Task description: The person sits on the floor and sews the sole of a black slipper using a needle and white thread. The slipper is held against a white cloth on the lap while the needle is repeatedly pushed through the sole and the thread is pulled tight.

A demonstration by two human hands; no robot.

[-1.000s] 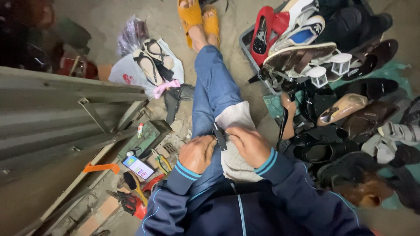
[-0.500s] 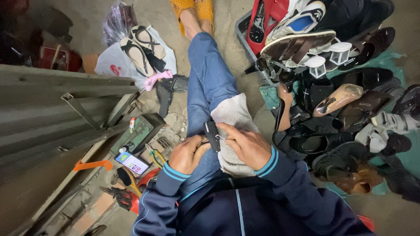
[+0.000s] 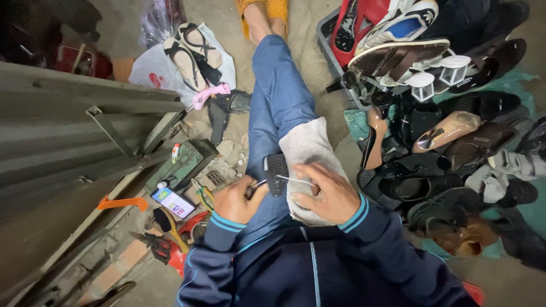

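Concrete floor crowded with heaped shoes [image 3: 449,142]; on a lap cloth [image 3: 304,153], a dark sole piece [image 3: 277,173] is pinned by the right hand [image 3: 327,193], a thin tool [image 3: 255,185] pinched in the left hand [image 3: 236,199], stitching judged midway, thread [image 3: 296,180] drawn taut.

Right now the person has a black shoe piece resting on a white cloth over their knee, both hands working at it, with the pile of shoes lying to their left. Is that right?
Not quite. In the head view the pile of shoes lies to the person's right, not left. The rest holds: the black shoe piece rests by the white cloth on the knee, with the left hand and right hand at it.
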